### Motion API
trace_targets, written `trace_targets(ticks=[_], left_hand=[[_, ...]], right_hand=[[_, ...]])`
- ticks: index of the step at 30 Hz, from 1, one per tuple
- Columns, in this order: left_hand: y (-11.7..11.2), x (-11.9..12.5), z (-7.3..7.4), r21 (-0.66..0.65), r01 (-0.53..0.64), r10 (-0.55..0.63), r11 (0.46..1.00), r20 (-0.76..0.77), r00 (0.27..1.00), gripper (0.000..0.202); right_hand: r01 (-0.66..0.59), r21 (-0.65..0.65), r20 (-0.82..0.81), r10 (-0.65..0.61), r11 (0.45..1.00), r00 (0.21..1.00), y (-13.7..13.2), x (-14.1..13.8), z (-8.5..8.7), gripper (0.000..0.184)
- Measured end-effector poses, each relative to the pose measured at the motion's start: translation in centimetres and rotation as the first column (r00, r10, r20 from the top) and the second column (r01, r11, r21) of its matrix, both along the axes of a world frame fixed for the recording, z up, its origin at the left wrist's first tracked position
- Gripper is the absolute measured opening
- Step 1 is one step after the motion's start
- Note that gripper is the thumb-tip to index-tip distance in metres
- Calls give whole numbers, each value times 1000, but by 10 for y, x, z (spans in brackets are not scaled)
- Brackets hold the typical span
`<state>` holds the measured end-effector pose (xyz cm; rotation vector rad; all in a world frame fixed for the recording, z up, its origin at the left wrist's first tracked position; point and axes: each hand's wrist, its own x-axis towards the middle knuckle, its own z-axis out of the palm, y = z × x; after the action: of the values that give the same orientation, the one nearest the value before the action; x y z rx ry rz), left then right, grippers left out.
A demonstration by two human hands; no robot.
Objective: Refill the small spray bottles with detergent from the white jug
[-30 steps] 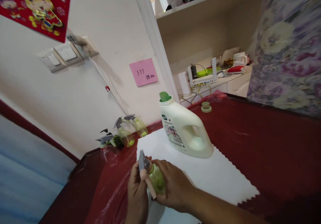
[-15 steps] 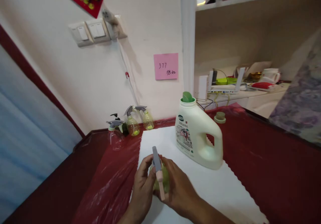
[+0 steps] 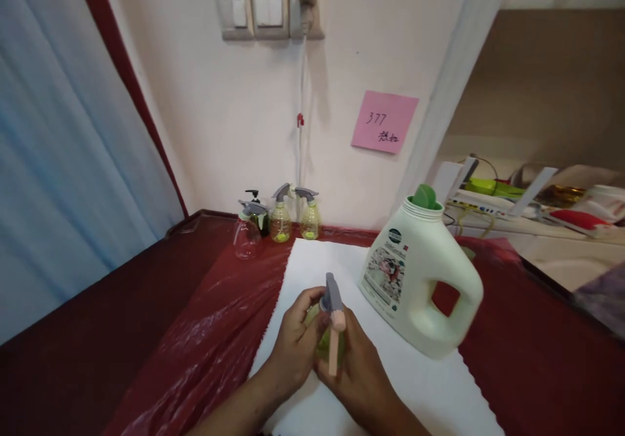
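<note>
Between my two hands is a small yellow-green spray bottle (image 3: pixel 323 343) with a grey spray head and a pinkish trigger that points towards me. My left hand (image 3: pixel 297 341) grips it near the neck, the thumb by the spray head's collar. Wrapped round the bottle's right side is my right hand (image 3: pixel 359 364); its fingers are partly hidden. The bottle is over a white cloth (image 3: pixel 312 267). Right of my hands stands a big pale green detergent jug (image 3: pixel 415 280), its neck uncapped and a green spout showing.
Against the wall stand a clear pink spray bottle (image 3: pixel 247 237), two yellow-green spray bottles (image 3: pixel 280 222) and a dark pump bottle (image 3: pixel 252 196). Red plastic sheeting (image 3: pixel 209 319) covers the table. A white router (image 3: pixel 488 208) sits on the right shelf. A blue curtain (image 3: pixel 73 130) hangs at left.
My view has turned to the left, so the wall, bottles and jug appear shifted and tilted. Both hands still hold the spray bottle, whose trigger now points more squarely at me.
</note>
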<state>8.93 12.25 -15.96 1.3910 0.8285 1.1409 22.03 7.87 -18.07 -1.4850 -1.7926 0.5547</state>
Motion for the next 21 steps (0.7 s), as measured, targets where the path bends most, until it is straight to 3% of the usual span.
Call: trace_targets(ticks=[5, 9, 12, 16, 21], left_hand=[[0, 1, -6, 75, 3, -2, 997, -14, 1000, 28], [-2, 1, -3, 104, -39, 42, 994, -23, 999, 25], [-3, 1, -2, 113, -55, 57, 992, -13, 998, 26], [-2, 1, -5, 135, -40, 40, 990, 3, 999, 25], [-4, -1, -8, 195, -24, 28, 981, -18, 999, 32]], right_hand=[[-66, -38, -63, 63, 997, 996, -3, 33, 10, 91], [-14, 136, 100, 0, 991, 995, -9, 56, 49, 70], [-164, 311, 317, 61, 936, 947, -7, 57, 80, 61], [-467, 297, 567, 240, 833, 788, 10, 53, 103, 65], [-523, 263, 587, 296, 811, 754, 30, 50, 114, 51]])
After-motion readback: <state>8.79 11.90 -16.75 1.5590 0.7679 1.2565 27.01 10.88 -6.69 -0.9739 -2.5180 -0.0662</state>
